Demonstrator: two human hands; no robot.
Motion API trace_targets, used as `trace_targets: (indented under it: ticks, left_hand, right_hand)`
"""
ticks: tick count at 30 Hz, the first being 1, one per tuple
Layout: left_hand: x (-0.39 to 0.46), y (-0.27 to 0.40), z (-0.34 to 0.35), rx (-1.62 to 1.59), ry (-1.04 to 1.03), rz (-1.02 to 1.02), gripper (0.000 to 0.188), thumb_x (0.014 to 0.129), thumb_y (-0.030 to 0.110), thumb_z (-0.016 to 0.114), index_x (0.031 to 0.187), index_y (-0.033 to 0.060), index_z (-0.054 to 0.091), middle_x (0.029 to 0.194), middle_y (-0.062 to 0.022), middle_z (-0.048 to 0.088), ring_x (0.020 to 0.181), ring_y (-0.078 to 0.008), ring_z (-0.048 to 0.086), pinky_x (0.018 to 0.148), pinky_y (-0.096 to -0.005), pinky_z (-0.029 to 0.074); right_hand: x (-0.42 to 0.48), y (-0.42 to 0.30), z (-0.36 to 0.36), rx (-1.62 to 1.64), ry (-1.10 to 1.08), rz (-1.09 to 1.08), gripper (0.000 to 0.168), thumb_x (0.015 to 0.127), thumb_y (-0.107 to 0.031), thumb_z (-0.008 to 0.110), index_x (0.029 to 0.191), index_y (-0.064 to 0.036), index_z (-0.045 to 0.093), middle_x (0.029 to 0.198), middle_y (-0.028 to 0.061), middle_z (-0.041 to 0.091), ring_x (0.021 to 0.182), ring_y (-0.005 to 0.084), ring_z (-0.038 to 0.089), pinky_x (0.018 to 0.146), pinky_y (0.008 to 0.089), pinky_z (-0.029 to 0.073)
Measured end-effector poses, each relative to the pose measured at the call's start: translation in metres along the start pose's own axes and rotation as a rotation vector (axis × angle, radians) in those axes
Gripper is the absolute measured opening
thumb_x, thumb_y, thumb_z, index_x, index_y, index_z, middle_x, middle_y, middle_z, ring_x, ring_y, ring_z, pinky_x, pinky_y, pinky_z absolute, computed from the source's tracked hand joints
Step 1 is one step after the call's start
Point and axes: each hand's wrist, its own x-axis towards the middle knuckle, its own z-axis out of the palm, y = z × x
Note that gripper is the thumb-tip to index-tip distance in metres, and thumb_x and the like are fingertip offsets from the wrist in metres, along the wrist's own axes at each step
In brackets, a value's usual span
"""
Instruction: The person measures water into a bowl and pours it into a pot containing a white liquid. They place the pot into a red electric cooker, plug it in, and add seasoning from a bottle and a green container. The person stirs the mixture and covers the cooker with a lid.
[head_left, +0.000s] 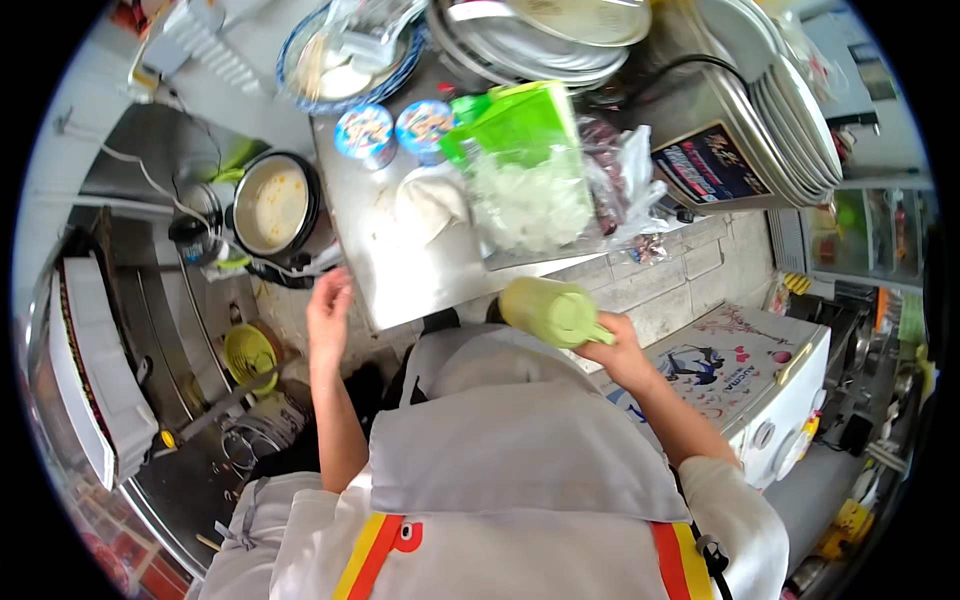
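Note:
My right hand (611, 346) grips the handle of a green plastic jug (551, 311), held tilted in front of my apron near the table's front edge. My left hand (330, 307) hangs in the air just left of the steel table (405, 277), holding nothing, its fingers loosely bent. An inner pot (274, 204) with some residue sits in a dark cooker beyond that hand. On the table lie a white cloth (431, 201), a clear bag of pale translucent pieces (529, 199) and a green packet (525, 124). Two lidded cups (364, 131) (424, 127) stand behind the cloth.
A blue-rimmed bowl (285, 67), stacked metal trays (480, 64) and stacked plates (795, 135) line the back. A white appliance (780, 405) with a patterned top stands at right. Lower left are a yellow-green basket (251, 356) and a metal rail (217, 412).

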Motion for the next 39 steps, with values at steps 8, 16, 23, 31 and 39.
trace_targets:
  ticks: [8, 16, 23, 31, 39]
  left_hand:
    - [0.077, 0.002, 0.09, 0.547, -0.069, 0.202, 0.04, 0.081, 0.005, 0.056, 0.12, -0.0022, 0.046, 0.115, -0.0146, 0.052, 0.095, -0.0259, 0.055, 0.081, -0.0338, 0.045]
    - [0.042, -0.022, 0.123, 1.007, -0.685, 0.008, 0.021, 0.082, 0.015, 0.057, 0.096, -0.0016, 0.057, 0.08, -0.0134, 0.062, 0.072, -0.0212, 0.058, 0.066, -0.0323, 0.046]
    - [-0.026, 0.094, 0.277, 0.792, -1.139, 0.114, 0.024, 0.082, 0.017, 0.061, 0.099, 0.0004, 0.058, 0.082, -0.0094, 0.063, 0.071, -0.0122, 0.058, 0.06, -0.0244, 0.045]
    - [-0.041, 0.144, 0.47, 0.582, -1.383, 0.159, 0.019, 0.085, 0.01, 0.056, 0.101, -0.0001, 0.057, 0.079, -0.0056, 0.062, 0.07, -0.0103, 0.058, 0.063, -0.0234, 0.046]
    - [-0.052, 0.177, 0.691, 0.589, -1.451, 0.487, 0.019, 0.088, 0.014, 0.054, 0.104, 0.0028, 0.055, 0.079, -0.0068, 0.059, 0.07, -0.0129, 0.052, 0.064, -0.0262, 0.044]
  right_hand:
    - [-0.124, 0.117, -0.129, 0.655, 1.07, -0.298, 0.002, 0.072, -0.001, 0.053, 0.074, -0.002, 0.053, 0.067, 0.0, 0.05, 0.062, 0.0092, 0.045, 0.06, 0.0251, 0.035]
    - [-0.299, 0.222, -0.19, 0.818, 2.097, -0.535, 0.009, 0.072, -0.001, 0.057, 0.073, -0.005, 0.049, 0.062, -0.0011, 0.045, 0.056, 0.0091, 0.04, 0.055, 0.0244, 0.034]
    - [-0.342, 0.236, -0.222, 0.882, 2.299, -0.682, 0.011, 0.073, 0.0, 0.056, 0.081, -0.004, 0.049, 0.062, -0.001, 0.043, 0.054, 0.0086, 0.038, 0.053, 0.0249, 0.035]
    - [-0.396, 0.248, -0.382, 1.158, 2.193, -0.967, 0.009, 0.072, 0.0, 0.057, 0.073, -0.005, 0.049, 0.056, -0.0004, 0.04, 0.047, 0.0106, 0.037, 0.05, 0.0259, 0.036]
    - [-0.475, 0.358, -0.594, 0.796, 2.61, -0.535, 0.007, 0.072, -0.007, 0.056, 0.074, 0.0, 0.054, 0.061, 0.0024, 0.049, 0.052, 0.0104, 0.044, 0.05, 0.0249, 0.037]
